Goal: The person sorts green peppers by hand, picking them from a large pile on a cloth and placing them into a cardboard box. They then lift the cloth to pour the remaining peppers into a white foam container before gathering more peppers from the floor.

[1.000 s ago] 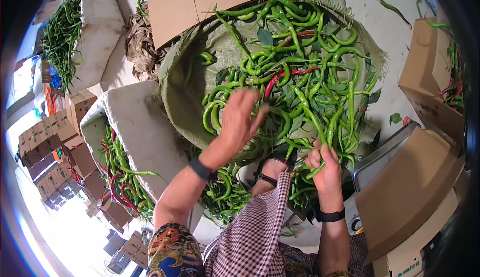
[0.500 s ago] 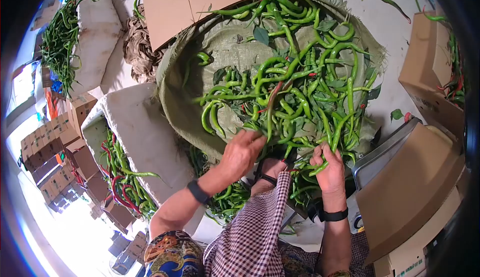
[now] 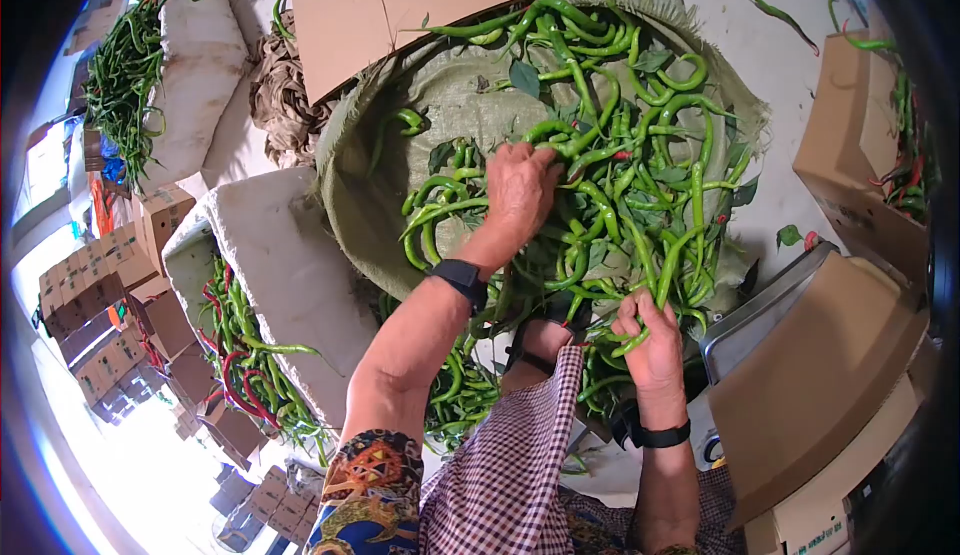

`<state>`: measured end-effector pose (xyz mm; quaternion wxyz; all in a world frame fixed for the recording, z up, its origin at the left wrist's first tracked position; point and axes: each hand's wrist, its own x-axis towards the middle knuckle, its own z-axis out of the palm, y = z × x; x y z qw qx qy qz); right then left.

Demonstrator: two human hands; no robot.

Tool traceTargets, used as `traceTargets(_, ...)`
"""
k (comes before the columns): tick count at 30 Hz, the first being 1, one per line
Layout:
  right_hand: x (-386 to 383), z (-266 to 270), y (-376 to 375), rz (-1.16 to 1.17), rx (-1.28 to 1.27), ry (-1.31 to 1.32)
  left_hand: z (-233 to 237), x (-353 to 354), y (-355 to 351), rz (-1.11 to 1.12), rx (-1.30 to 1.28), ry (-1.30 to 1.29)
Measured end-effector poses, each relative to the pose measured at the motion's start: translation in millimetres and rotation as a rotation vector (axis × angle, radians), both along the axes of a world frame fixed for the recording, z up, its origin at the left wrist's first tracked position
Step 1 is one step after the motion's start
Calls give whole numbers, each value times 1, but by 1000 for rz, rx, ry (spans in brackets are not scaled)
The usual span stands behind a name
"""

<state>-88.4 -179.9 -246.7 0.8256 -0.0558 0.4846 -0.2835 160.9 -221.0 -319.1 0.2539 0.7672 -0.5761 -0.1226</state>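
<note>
Long green chili peppers [image 3: 690, 195] are heaped with leaves and a few red ones inside a green woven sack [image 3: 350, 190], its mouth rolled open. My left hand [image 3: 522, 190] reaches into the middle of the heap, fingers curled round a green chili pepper [image 3: 552, 131]; its fingertips are partly hidden. Lower right, beside the sack's near edge, my right hand [image 3: 652, 345] is closed on a green chili pepper [image 3: 672, 273] that points up from the fist. More peppers [image 3: 465, 380] lie below the sack, between my arms.
A white foam box [image 3: 285, 285] with green and red peppers stands at left, another foam box [image 3: 205, 70] behind it. Cardboard boxes [image 3: 850, 135] and a cardboard flap [image 3: 815, 330] are at right, near a metal tray [image 3: 765, 300]. Flat cardboard [image 3: 440, 0] leans behind the sack.
My left hand has moved up and right, from the sack's near edge into the middle of the heap. My right hand stays nearly in place, still holding its pepper.
</note>
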Motion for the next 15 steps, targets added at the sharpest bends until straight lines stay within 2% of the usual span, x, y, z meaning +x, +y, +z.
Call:
traceTargets(1, 1, 1, -3, -16, 1, 22, -6, -3, -3, 6, 113, 99)
traceTargets(5, 4, -3, -10, -32, -41, 46, 6, -15, 17, 60, 148, 417)
traceTargets(7, 8, -6, -11, -25, -6, 79, 7, -16, 16, 98, 175, 364)
traceTargets(9, 12, -7, -12, -22, 0, 64, 8, -10, 7, 98, 441, 352)
traceTargets(10, 14, -6, -12, -18, -13, 61, 13, -9, 4, 91, 457, 471)
traceTargets(11, 15, -3, -12, -14, -25, 59, 17, -13, 6, 93, 458, 475)
traceTargets(13, 17, 4, -17, -21, -69, 83, 29, -27, 10, 60, 99, 339)
traceTargets(15, 13, 8, -19, -17, -157, 178, 61, -47, 21, 51, -106, 352)
